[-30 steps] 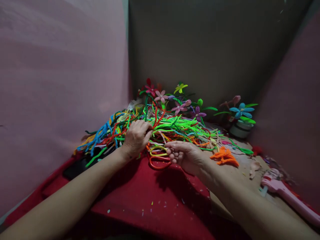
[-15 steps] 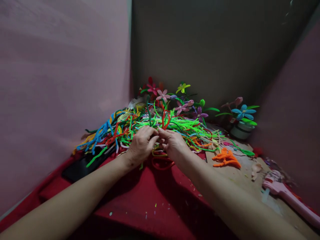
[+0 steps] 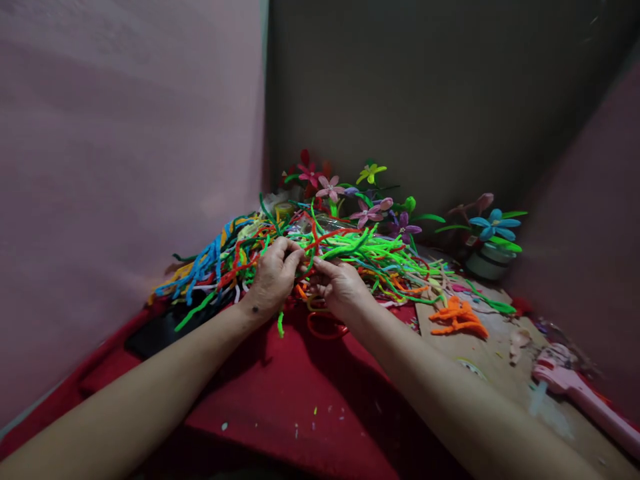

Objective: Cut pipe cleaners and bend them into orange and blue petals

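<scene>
Both hands work close together at the near edge of a heap of fuzzy pipe cleaners (image 3: 390, 252), mostly bright green in front of them. My left hand (image 3: 275, 270) is closed, thumb pressed to the fingers; red and green pipe cleaners come out by its fingertips. My right hand (image 3: 345, 288) pinches near the same spot, its thumb and forefinger against pipe cleaners, a red one (image 3: 333, 235) and a darker green one (image 3: 340, 252) rising there. The exact grip point is hidden by the fingers. Below the hands, a red loop (image 3: 327, 335), perhaps a scissors handle, lies on the red cloth (image 3: 260, 400).
Pipe-cleaner flowers (image 3: 366, 213) stand behind the heap. At right are a blue flower (image 3: 495, 225) in a jar (image 3: 490, 261), orange pipe-cleaner pieces (image 3: 457, 318) and a pink glue gun (image 3: 583, 393). A dark flat object (image 3: 155, 337) lies at left. Walls enclose the sides.
My hands have moved slightly apart, the left one up and left. The red and green pipe cleaners that stood upright above the fingers now spread and lean to either side.
</scene>
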`<state>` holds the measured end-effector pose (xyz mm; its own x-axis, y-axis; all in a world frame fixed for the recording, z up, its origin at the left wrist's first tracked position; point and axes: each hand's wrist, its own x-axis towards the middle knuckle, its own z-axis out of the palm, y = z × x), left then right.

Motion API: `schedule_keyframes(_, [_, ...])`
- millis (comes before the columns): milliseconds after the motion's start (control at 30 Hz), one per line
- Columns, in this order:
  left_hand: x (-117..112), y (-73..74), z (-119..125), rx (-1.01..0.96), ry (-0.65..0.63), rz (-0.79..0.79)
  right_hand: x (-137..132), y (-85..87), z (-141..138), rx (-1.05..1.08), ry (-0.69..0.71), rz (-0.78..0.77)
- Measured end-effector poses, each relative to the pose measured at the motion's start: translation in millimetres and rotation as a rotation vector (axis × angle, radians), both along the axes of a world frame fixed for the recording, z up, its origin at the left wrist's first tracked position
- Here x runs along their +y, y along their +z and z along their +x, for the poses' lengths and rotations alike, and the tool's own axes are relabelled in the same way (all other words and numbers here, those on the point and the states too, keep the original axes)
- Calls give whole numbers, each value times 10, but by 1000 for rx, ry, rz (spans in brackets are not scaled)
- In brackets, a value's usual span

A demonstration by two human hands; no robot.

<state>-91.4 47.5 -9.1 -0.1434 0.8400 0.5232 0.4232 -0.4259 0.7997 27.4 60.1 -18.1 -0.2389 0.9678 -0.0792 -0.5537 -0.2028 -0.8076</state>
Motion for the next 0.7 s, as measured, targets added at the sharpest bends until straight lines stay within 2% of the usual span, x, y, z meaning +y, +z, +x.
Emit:
schedule_keyframes(167, [-4,56,-33,-30,8,-7,10,-27,-6,10,-49,-5])
schedule_keyframes(300, [-12,69,-62,145,-56,6,5,-1,-11,29,-69,-7])
schedule_keyframes(400, [2,57,-81,247,-135,-43,-6,14,-19,36,-98,-15])
schedule_keyframes(533, [42,45,-103,234,-193,-99,-22,-5,-23,33,-162,-32])
schedule_keyframes(700, [52,47,-109,202,-186,-98,-27,-56,4,9,-209,-22])
